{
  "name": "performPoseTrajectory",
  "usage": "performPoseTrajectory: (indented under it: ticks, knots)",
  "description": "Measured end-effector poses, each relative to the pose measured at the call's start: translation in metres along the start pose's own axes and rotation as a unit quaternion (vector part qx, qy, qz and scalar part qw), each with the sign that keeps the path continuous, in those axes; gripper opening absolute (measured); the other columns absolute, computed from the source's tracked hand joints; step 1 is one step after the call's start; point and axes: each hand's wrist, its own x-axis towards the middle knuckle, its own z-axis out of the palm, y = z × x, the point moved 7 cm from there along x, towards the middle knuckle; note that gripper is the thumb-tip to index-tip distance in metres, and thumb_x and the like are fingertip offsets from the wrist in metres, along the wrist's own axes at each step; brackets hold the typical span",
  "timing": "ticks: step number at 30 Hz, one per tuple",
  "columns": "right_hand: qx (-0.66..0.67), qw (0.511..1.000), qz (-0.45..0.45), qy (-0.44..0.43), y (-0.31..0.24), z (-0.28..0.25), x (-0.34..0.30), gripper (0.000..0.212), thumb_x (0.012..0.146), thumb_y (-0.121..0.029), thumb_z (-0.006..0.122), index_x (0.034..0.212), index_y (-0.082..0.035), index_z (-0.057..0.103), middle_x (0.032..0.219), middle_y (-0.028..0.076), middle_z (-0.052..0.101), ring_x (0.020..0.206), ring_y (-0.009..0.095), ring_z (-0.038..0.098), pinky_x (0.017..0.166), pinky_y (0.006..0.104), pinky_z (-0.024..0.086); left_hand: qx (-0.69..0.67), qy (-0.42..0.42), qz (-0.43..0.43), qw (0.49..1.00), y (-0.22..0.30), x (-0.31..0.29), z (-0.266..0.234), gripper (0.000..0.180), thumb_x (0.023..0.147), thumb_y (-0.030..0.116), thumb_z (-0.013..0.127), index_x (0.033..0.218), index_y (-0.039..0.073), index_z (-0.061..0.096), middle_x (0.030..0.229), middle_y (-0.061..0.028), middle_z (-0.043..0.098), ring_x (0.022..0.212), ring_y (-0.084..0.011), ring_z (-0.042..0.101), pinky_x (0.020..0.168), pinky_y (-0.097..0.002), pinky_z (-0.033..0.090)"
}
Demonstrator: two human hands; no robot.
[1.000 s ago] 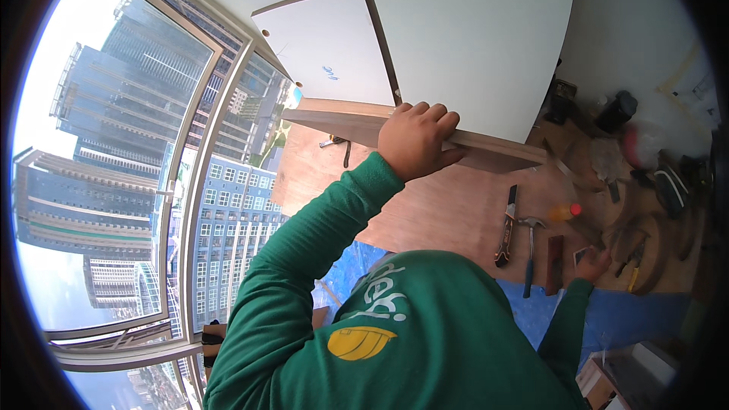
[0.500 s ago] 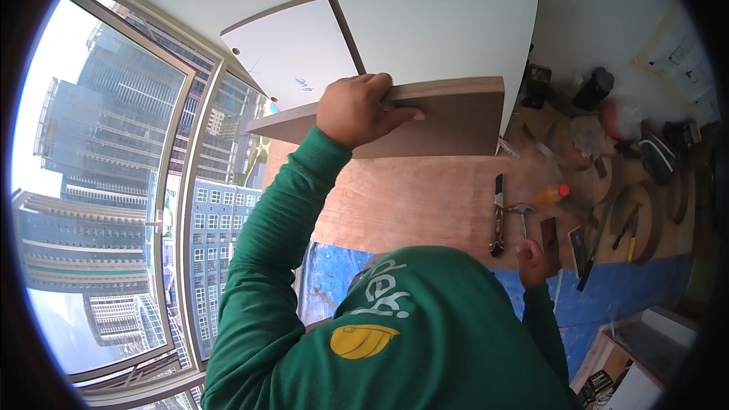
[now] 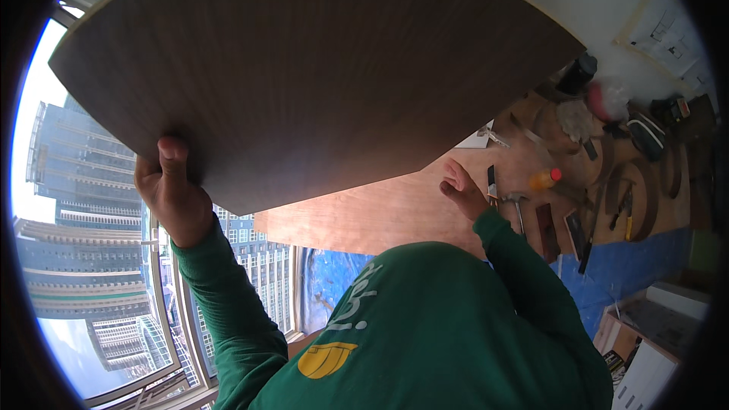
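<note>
A large dark brown wood-grain board point(image 3: 326, 68) is raised in front of me, its broad face filling the upper part of the view. My left hand point(image 3: 182, 197) grips its lower left edge, thumb on the brown face and the other fingers mostly hidden behind. Just off the board's lower right edge, my right hand point(image 3: 465, 191) is empty, with its fingers apart and slightly bent. Close to that hand, on the plywood surface point(image 3: 342, 216), lie a utility knife point(image 3: 491, 181), partly covered by the hand, and a hammer point(image 3: 518, 209).
Right of the hammer are a dark brown strip point(image 3: 547, 231), a bottle with a red cap point(image 3: 544, 179) and curled edging strips point(image 3: 647, 209). A blue sheet point(image 3: 607, 277) covers the near side. Windows point(image 3: 156, 288) stand at left. An open box point(image 3: 645, 364) sits at lower right.
My left hand has swung the board up and turned its brown face toward me, shifting left and down. My right hand has moved up and left from beside the dark strip.
</note>
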Motion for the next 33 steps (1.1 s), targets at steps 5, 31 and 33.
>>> performPoseTrajectory:
  ticks: [5, 31, 33]
  knots:
    - [0.018, 0.990, -0.137, -0.035, -0.060, 0.004, 0.028, 0.066, 0.101, -0.046, 0.082, 0.143, 0.000, 0.059, 0.136, 0.012, 0.068, 0.125, 0.022, 0.064, 0.106, 0.0375, 0.051, -0.054, 0.072, -0.029, 0.995, -0.010, -0.025, -0.048, 0.106, 0.093, 0.077, 0.074, 0.155, -0.007, 0.052, 0.147, -0.0197, 0.062, 0.137, -0.0368, 0.059, 0.118, -0.0521, 0.044]
    - [-0.117, 0.981, -0.147, 0.040, -0.035, -0.070, -0.059, 0.035, 0.100, -0.023, 0.084, 0.124, 0.000, 0.072, 0.117, 0.007, 0.075, 0.110, 0.018, 0.070, 0.098, 0.0346, 0.057, -0.296, 0.285, -0.145, 0.900, -0.163, -0.116, -0.017, 0.092, 0.101, 0.091, 0.030, 0.148, 0.016, 0.054, 0.135, -0.0123, 0.066, 0.126, -0.0315, 0.063, 0.113, -0.0508, 0.051]
    - [-0.308, 0.927, -0.208, 0.042, -0.025, -0.071, -0.060, 0.034, 0.105, -0.023, 0.078, 0.129, -0.002, 0.071, 0.123, 0.008, 0.075, 0.116, 0.020, 0.070, 0.102, 0.0356, 0.057, -0.339, 0.178, -0.159, 0.910, -0.185, -0.123, -0.004, 0.098, 0.098, 0.095, 0.018, 0.109, 0.008, 0.060, 0.098, -0.0158, 0.068, 0.091, -0.0293, 0.066, 0.088, -0.0448, 0.056]
